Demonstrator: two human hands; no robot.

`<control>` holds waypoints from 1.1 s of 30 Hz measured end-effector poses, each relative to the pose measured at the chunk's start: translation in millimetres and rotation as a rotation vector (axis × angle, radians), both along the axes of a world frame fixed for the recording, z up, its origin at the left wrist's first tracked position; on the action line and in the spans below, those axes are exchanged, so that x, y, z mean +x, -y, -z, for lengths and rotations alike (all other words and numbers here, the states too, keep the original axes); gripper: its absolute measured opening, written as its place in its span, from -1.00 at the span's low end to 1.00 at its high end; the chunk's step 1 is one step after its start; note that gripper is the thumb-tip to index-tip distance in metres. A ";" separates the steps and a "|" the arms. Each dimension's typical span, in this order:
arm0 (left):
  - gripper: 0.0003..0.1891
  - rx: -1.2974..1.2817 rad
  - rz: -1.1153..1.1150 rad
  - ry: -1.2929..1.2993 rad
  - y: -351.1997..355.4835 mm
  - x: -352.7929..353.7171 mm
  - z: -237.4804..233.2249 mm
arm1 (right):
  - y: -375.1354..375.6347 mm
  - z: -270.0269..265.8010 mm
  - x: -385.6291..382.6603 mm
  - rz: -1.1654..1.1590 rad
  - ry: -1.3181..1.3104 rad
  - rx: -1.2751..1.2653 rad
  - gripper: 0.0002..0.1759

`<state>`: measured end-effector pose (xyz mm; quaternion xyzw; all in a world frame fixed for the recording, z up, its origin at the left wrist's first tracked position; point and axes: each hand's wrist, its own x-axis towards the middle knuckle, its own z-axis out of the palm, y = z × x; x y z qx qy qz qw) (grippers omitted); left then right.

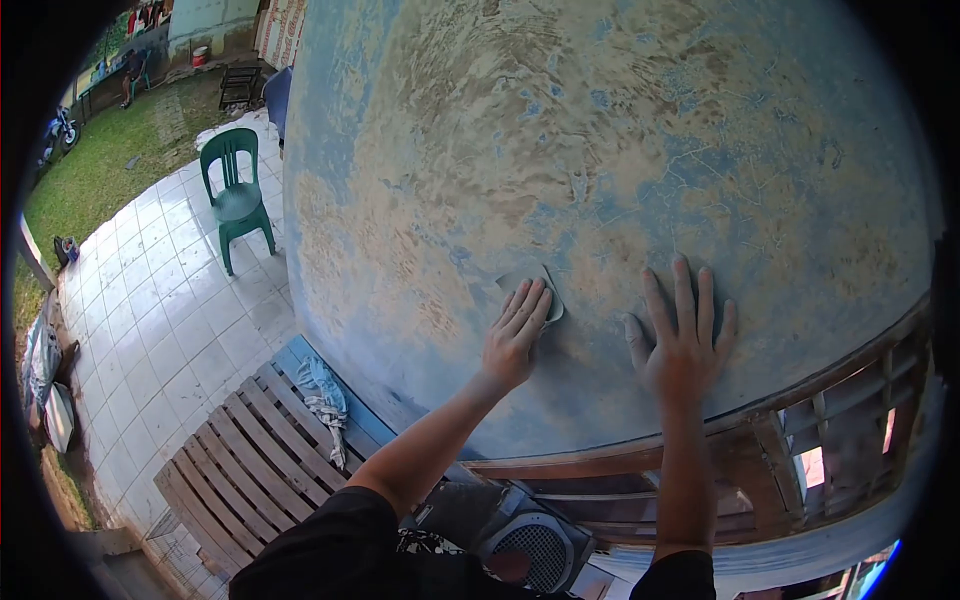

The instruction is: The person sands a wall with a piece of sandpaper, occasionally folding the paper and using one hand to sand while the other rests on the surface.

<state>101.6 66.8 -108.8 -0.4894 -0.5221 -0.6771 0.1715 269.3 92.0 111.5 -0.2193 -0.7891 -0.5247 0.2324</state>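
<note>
A large wall (pixel 600 150) with worn blue and tan patches fills the middle and right of the view. My left hand (pixel 520 330) presses a small pale sheet (pixel 554 298) flat against it, fingers together over the sheet; one curled edge shows beside the fingertips. To the right, my right hand (pixel 682 345) lies flat on the wall with its fingers spread, nothing in it. Both hands look dusty.
Below the wall runs a wooden frame with openings (pixel 780 460). A speaker (pixel 530 550) stands beneath my arms. At lower left is a slatted wooden bench (pixel 250 460) with a blue-white cloth (pixel 322 390). A green chair (pixel 238 200) stands on tiles; a person (pixel 133 75) sits far off.
</note>
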 end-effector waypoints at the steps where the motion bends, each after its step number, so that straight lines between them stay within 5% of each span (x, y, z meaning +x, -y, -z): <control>1: -0.40 0.054 -0.057 0.042 -1.1 -13.6 -8.0 | 0.9 4.0 -2.1 0.009 -0.034 0.011 -0.36; 3: -0.41 0.102 -0.107 0.084 -6.1 -28.9 -32.4 | 1.2 7.1 -3.5 0.026 -0.067 0.019 -0.37; 5: -0.44 0.158 -0.248 0.490 -7.6 -32.1 -57.9 | 1.0 8.2 -4.2 0.006 -0.086 0.021 -0.37; 6: -0.44 0.155 -0.242 0.486 -11.5 -19.5 -58.0 | 0.3 9.5 -4.3 0.012 -0.090 0.019 -0.37; 10: -0.47 0.143 -0.097 0.115 -11.1 17.0 -19.4 | 0.3 11.4 -5.8 -0.009 -0.117 0.049 -0.43; 12: -0.47 0.063 -0.050 -0.375 -5.5 -22.8 3.0 | -0.1 11.3 -5.2 -0.007 -0.112 0.069 -0.45; 14: -0.46 0.073 -0.059 -0.309 -5.9 -41.4 -13.4 | -3.3 13.4 -4.7 -0.044 -0.138 0.059 -0.48; 17: -0.46 0.155 -0.216 0.242 -5.0 -29.9 -36.0 | -1.0 12.7 -5.4 -0.046 -0.141 0.046 -0.49; 21: -0.46 0.111 -0.079 0.042 1.3 4.7 -9.7 | -1.8 17.4 -8.2 -0.056 -0.171 0.041 -0.48; 23: -0.44 -0.022 -0.064 -0.311 10.6 -21.5 17.0 | -3.0 17.8 -7.1 -0.052 -0.161 0.049 -0.48; 29: -0.45 0.099 -0.259 0.185 -0.7 -15.9 -24.5 | -4.4 18.9 -8.9 -0.067 -0.172 0.071 -0.49; 33: -0.44 0.035 -0.026 -0.217 2.2 5.4 -2.6 | -3.9 19.0 -8.8 -0.066 -0.174 0.087 -0.51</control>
